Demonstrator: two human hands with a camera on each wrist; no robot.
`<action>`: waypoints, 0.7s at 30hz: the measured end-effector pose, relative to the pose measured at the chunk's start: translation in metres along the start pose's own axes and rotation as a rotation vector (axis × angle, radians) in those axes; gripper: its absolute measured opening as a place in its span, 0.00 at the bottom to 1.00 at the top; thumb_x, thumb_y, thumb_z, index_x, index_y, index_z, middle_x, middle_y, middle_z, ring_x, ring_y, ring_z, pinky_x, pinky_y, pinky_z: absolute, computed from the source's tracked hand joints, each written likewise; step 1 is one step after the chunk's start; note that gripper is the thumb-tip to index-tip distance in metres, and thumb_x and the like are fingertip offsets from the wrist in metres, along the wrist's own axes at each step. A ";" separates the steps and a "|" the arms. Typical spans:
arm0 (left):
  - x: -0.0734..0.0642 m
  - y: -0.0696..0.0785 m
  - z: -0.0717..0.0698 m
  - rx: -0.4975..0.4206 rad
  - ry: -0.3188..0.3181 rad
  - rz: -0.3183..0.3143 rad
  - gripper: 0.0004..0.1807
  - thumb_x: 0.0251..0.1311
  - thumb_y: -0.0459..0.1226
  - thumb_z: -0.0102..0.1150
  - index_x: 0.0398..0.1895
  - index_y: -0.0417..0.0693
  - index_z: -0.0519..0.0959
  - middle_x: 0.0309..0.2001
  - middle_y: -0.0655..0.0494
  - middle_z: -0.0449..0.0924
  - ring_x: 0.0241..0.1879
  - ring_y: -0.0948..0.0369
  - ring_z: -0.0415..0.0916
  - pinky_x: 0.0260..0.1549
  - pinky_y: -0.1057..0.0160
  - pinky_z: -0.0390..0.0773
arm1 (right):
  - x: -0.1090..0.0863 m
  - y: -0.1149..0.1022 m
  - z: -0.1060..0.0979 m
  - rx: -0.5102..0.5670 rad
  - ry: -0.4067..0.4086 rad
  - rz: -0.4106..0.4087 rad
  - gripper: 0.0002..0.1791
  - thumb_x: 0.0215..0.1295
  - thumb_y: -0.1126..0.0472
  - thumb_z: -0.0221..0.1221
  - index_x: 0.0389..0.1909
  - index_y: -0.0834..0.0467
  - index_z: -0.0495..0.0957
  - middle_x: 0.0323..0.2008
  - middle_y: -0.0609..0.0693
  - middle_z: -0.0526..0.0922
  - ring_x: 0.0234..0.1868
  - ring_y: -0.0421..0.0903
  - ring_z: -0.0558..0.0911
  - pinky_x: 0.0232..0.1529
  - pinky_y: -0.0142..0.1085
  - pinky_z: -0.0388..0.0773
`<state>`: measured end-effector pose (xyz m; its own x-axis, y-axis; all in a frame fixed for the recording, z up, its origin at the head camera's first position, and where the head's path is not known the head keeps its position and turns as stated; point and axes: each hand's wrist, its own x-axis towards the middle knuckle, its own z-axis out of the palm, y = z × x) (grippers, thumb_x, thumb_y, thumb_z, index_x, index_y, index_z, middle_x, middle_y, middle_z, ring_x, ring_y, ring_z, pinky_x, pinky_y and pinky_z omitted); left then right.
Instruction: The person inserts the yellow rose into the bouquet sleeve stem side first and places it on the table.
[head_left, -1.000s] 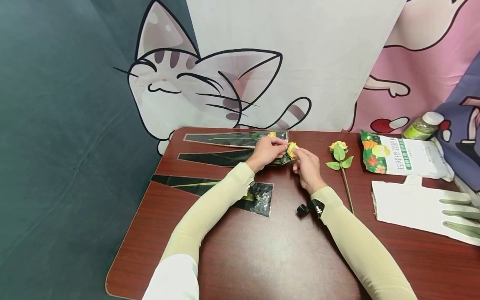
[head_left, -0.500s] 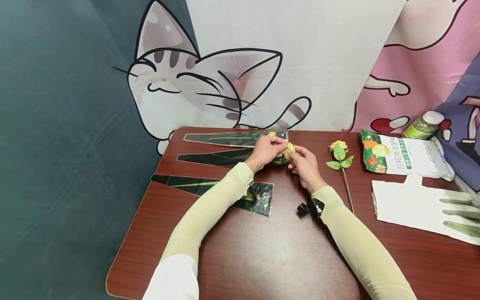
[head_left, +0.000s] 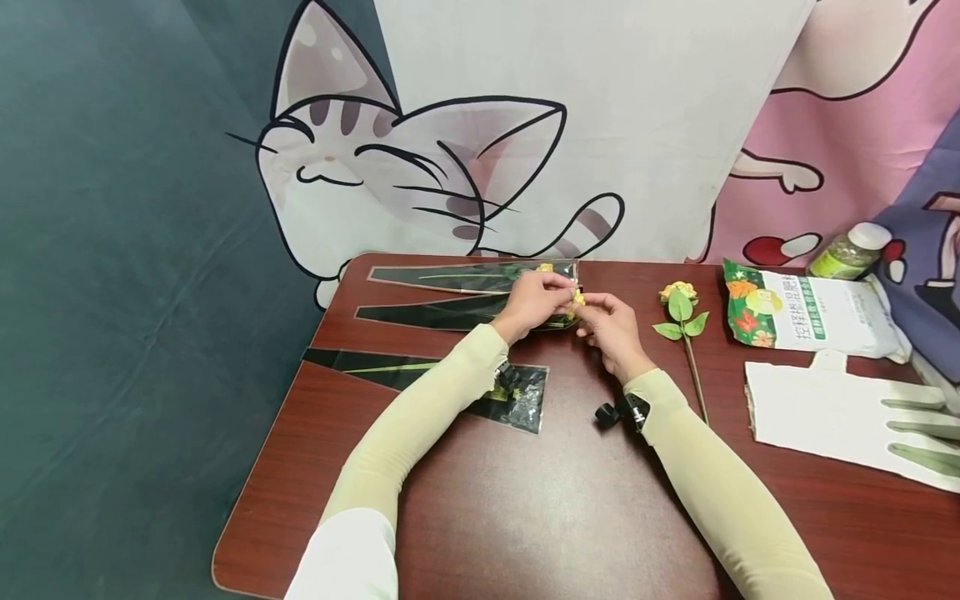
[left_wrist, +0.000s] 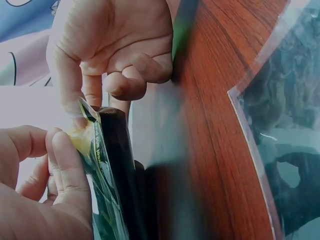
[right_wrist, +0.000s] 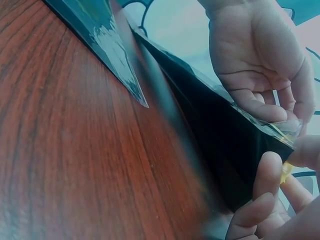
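At the far middle of the table, both hands meet at the mouth of a black and clear tapered flower sleeve. My left hand pinches the clear film at that mouth; the film's edge shows in the right wrist view. Just right of it, my right hand holds a yellow rose at the opening with thumb and fingertips. Much of the bloom is hidden by fingers, though some yellow petals show in the left wrist view. Green leaves lie behind the clear film.
Behind lies another sleeve with a yellow rose in it; a third sleeve is nearer, partly under the left forearm. To the right are a loose yellow rose, a fertilizer bag, a jar and a white glove.
The yellow rose has shifted slightly left into the sleeve's mouth, and less of it shows. My right hand has followed it a little leftward; my left hand has stayed nearly still.
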<state>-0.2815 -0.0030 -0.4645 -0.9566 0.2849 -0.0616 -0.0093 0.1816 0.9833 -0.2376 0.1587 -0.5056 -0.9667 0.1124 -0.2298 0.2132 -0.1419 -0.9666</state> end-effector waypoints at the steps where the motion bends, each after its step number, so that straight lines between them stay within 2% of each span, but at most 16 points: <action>1: 0.000 0.000 0.000 0.002 -0.002 0.001 0.08 0.69 0.33 0.68 0.46 0.38 0.90 0.38 0.46 0.92 0.28 0.64 0.86 0.36 0.63 0.90 | 0.000 0.000 0.000 -0.002 0.000 0.001 0.11 0.69 0.60 0.70 0.50 0.52 0.82 0.30 0.38 0.88 0.18 0.35 0.81 0.17 0.26 0.74; 8: -0.001 0.003 0.001 0.026 -0.025 0.007 0.11 0.70 0.34 0.68 0.49 0.36 0.89 0.40 0.46 0.92 0.29 0.64 0.86 0.37 0.63 0.90 | 0.002 -0.001 -0.001 -0.039 -0.012 0.003 0.14 0.67 0.59 0.73 0.51 0.54 0.85 0.29 0.37 0.89 0.17 0.34 0.81 0.17 0.26 0.75; 13: -0.001 0.004 0.001 0.062 -0.054 0.012 0.12 0.71 0.35 0.67 0.51 0.37 0.89 0.36 0.49 0.92 0.28 0.65 0.85 0.35 0.63 0.89 | 0.004 -0.004 -0.002 -0.113 -0.027 0.014 0.19 0.65 0.56 0.74 0.55 0.55 0.86 0.28 0.35 0.89 0.17 0.34 0.80 0.18 0.27 0.76; 17: 0.000 0.004 0.000 0.096 -0.070 0.007 0.10 0.70 0.34 0.66 0.49 0.39 0.90 0.31 0.53 0.90 0.26 0.66 0.83 0.32 0.64 0.88 | 0.005 -0.009 -0.002 -0.166 -0.065 0.037 0.23 0.66 0.55 0.74 0.60 0.59 0.86 0.26 0.36 0.88 0.15 0.34 0.78 0.18 0.27 0.77; 21: -0.001 0.005 0.002 0.124 -0.084 0.005 0.09 0.68 0.31 0.66 0.48 0.40 0.90 0.32 0.53 0.90 0.25 0.66 0.82 0.27 0.68 0.83 | 0.007 -0.009 -0.002 -0.185 -0.099 0.048 0.16 0.67 0.58 0.72 0.54 0.54 0.88 0.23 0.37 0.85 0.11 0.34 0.71 0.15 0.27 0.70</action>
<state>-0.2805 -0.0005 -0.4598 -0.9286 0.3632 -0.0763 0.0365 0.2939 0.9551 -0.2457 0.1625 -0.4990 -0.9622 0.0112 -0.2721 0.2724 0.0388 -0.9614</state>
